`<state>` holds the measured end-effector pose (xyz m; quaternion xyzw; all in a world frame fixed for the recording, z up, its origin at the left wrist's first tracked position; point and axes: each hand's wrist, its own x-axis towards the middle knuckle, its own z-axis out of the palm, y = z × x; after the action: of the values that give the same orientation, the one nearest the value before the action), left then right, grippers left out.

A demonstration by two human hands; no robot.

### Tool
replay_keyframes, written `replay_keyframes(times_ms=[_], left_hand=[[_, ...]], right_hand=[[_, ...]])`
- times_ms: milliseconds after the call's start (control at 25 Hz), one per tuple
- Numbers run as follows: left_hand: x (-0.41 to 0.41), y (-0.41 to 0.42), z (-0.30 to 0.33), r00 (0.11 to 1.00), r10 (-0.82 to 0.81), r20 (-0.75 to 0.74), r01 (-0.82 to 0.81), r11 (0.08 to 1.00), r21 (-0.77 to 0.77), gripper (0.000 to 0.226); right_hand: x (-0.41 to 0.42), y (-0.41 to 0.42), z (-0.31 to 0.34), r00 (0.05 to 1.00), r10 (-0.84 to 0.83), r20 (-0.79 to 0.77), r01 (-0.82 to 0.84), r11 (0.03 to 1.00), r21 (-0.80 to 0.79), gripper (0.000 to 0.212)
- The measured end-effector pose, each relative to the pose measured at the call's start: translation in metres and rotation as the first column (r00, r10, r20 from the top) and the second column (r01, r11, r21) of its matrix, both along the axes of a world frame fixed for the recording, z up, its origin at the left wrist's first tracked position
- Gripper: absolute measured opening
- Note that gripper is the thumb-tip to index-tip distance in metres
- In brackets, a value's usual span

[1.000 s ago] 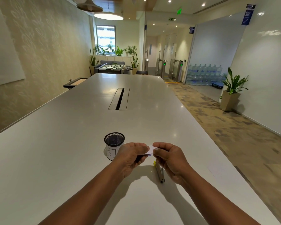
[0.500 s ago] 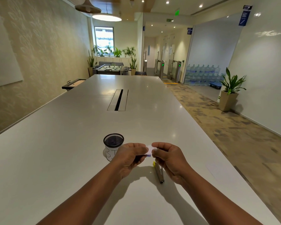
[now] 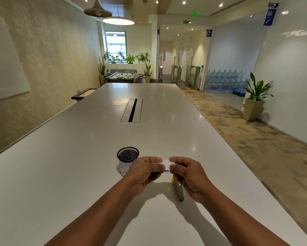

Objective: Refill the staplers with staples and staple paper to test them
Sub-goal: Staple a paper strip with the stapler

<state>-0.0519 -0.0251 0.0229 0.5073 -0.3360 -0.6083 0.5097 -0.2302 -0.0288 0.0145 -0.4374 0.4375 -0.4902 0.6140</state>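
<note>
A small white staple box (image 3: 165,163) with a blue edge is held above the table between both hands. My left hand (image 3: 145,172) grips its left end and my right hand (image 3: 188,172) pinches its right end. Below my right hand a stapler (image 3: 178,191) with a yellow tip lies opened out on the white table (image 3: 78,174), partly hidden by the hand. A white paper sheet (image 3: 241,189) lies flat near the table's right edge.
A black mesh cup (image 3: 127,161) with a white label stands just left of my left hand. A cable slot (image 3: 132,112) is set in the table's middle. Carpeted floor and a potted plant (image 3: 254,98) are to the right.
Both hands stay together on the staple box, with only slight finger shifts. The view has tilted a little.
</note>
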Motion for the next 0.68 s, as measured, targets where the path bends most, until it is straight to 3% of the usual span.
replay_keyframes(times_ms=[160, 320, 440, 520, 680], left_hand=[[0.001, -0.002, -0.004, 0.999, 0.039, -0.018, -0.038, 0.999, 0.020, 0.016], [0.002, -0.002, -0.008, 0.999, 0.030, -0.029, -0.030, 0.999, -0.020, 0.023], [0.006, 0.000, -0.015, 0.998, 0.051, 0.024, -0.050, 0.996, -0.068, 0.043], [0.008, 0.000, -0.020, 0.993, 0.082, 0.090, -0.073, 0.992, -0.099, 0.043], [0.009, -0.001, -0.032, 0.970, 0.148, 0.192, -0.116, 0.979, -0.167, 0.036]], right_hand=[[0.003, 0.001, -0.001, 1.000, 0.018, 0.016, -0.018, 1.000, -0.011, 0.023], [0.001, 0.000, 0.002, 1.000, -0.019, -0.022, 0.018, 1.000, -0.011, 0.023], [-0.001, -0.004, 0.002, 0.992, -0.059, -0.113, 0.055, 0.998, -0.031, 0.030], [0.000, -0.007, 0.001, 0.980, -0.069, -0.188, 0.058, 0.996, -0.063, 0.037], [0.002, -0.013, -0.003, 0.929, -0.126, -0.349, 0.078, 0.986, -0.148, 0.018]])
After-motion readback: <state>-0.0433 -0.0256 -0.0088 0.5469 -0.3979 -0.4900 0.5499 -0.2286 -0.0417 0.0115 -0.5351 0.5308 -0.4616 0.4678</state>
